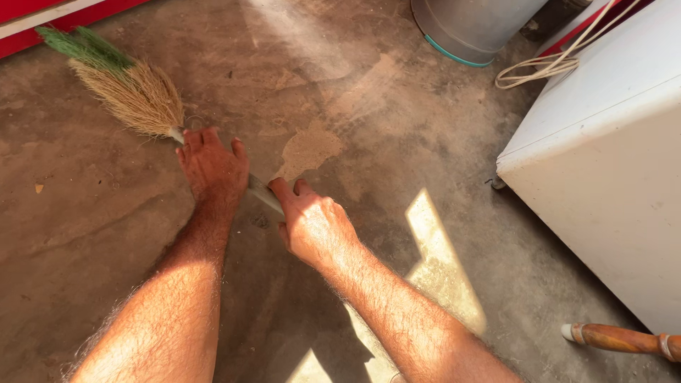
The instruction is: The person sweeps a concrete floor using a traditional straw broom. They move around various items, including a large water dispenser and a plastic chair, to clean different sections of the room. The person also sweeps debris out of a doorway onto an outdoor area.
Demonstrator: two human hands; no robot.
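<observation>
White cabinet (603, 184) right of gripped broom (131, 92).

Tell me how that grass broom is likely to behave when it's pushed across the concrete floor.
The broom head is a fan of thin straw fibres, so it will probably flex and splay rather than stay stiff. It looks light for its size. Both the left hand and the right hand grip its slim handle, which seems rigid enough to steer it.

The broom (135, 92) has straw-tan bristles tipped green and a pale handle. The floor (397, 142) is mottled brown-grey with a sandy patch. The cabinet (603, 163) is white — the bucket (468, 28) grey, rimmed teal — the stick (624, 339) orange-brown.
</observation>
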